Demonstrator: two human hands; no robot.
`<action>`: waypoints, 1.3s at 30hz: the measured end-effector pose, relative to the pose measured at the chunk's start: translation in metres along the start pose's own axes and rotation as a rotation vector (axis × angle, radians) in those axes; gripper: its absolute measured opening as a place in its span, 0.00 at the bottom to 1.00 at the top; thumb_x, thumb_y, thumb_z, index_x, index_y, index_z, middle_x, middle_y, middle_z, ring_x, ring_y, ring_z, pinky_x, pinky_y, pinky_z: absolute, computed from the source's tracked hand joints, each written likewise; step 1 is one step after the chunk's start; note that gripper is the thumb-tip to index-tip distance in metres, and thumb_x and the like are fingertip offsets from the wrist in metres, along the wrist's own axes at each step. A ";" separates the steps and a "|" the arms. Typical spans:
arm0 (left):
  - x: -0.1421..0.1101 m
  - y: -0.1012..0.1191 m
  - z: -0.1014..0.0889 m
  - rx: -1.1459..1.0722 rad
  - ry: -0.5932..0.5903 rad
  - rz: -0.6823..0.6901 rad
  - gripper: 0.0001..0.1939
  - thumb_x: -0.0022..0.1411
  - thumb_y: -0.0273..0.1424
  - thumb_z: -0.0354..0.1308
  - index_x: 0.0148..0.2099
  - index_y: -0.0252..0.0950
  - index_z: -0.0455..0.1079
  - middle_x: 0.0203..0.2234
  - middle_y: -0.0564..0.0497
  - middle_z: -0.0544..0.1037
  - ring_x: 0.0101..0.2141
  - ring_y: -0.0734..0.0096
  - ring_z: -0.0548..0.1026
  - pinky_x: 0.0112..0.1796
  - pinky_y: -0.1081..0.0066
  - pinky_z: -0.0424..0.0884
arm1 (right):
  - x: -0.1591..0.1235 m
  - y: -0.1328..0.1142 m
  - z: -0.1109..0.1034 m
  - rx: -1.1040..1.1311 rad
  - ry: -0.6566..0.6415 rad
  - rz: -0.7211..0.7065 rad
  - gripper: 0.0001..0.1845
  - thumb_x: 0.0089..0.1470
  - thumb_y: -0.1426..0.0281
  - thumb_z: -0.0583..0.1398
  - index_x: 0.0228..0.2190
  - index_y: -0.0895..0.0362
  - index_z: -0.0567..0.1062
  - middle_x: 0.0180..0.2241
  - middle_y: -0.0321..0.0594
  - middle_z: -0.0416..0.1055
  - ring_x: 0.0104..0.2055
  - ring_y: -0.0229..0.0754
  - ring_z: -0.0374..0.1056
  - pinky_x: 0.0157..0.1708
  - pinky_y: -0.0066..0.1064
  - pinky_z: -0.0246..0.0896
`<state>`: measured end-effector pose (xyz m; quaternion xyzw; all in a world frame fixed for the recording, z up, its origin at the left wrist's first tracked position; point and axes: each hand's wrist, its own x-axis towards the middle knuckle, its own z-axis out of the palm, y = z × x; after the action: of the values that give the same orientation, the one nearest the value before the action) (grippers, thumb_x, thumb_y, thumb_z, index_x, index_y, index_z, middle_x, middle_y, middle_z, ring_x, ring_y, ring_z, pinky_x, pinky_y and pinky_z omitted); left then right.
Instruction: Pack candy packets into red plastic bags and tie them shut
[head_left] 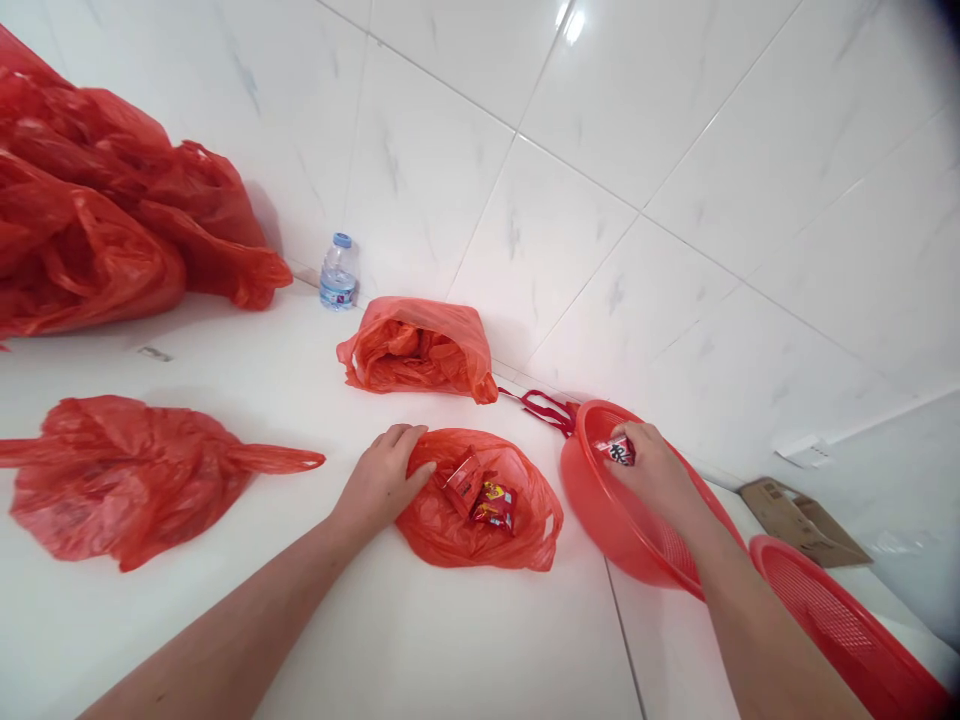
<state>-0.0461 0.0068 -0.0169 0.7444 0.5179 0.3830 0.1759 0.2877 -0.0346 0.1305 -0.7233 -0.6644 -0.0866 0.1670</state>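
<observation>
An open red plastic bag (442,545) lies on the white table in front of me. My left hand (384,474) grips its left rim, thumb inside the opening. Inside the bag are a red and yellow snack packet (495,505) and another red packet (461,482). Over at the right, my right hand (654,470) pinches a small red snack packet (619,450) with black-and-white lettering. That packet is within the rim of a red plastic basket (592,500), whose inside is partly hidden by my hand and forearm.
Behind the bag stands another red bag (420,350) stuffed with red plastic. A tied red bag (142,480) lies left, and a large heap of red bags (112,200) sits behind it. A water bottle (339,272), a second basket (832,620) and a cardboard box (802,520) are also around.
</observation>
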 end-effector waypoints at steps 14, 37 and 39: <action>0.002 -0.001 -0.003 -0.175 0.065 -0.181 0.21 0.58 0.28 0.48 0.54 0.40 0.63 0.41 0.49 0.74 0.41 0.65 0.73 0.44 0.65 0.69 | -0.045 -0.152 0.084 0.145 -0.300 -0.508 0.36 0.49 0.76 0.58 0.58 0.49 0.56 0.52 0.43 0.63 0.51 0.46 0.61 0.49 0.41 0.60; 0.001 0.009 -0.012 -0.750 0.421 -0.253 0.14 0.59 0.36 0.55 0.47 0.37 0.67 0.36 0.49 0.76 0.36 0.69 0.74 0.41 0.66 0.71 | -0.070 -0.152 0.132 0.200 -0.019 -0.527 0.27 0.51 0.71 0.60 0.54 0.51 0.65 0.57 0.44 0.59 0.59 0.51 0.52 0.59 0.50 0.46; -0.002 0.011 -0.010 -0.667 0.379 -0.186 0.16 0.61 0.35 0.53 0.51 0.39 0.65 0.45 0.47 0.74 0.44 0.66 0.73 0.47 0.63 0.68 | -0.073 -0.154 0.132 0.224 -0.003 -0.552 0.28 0.51 0.71 0.60 0.54 0.51 0.65 0.57 0.44 0.60 0.59 0.51 0.53 0.59 0.50 0.47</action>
<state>-0.0469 -0.0009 -0.0041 0.5123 0.4537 0.6433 0.3433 0.1152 -0.0464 0.0016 -0.4924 -0.8417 -0.0539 0.2148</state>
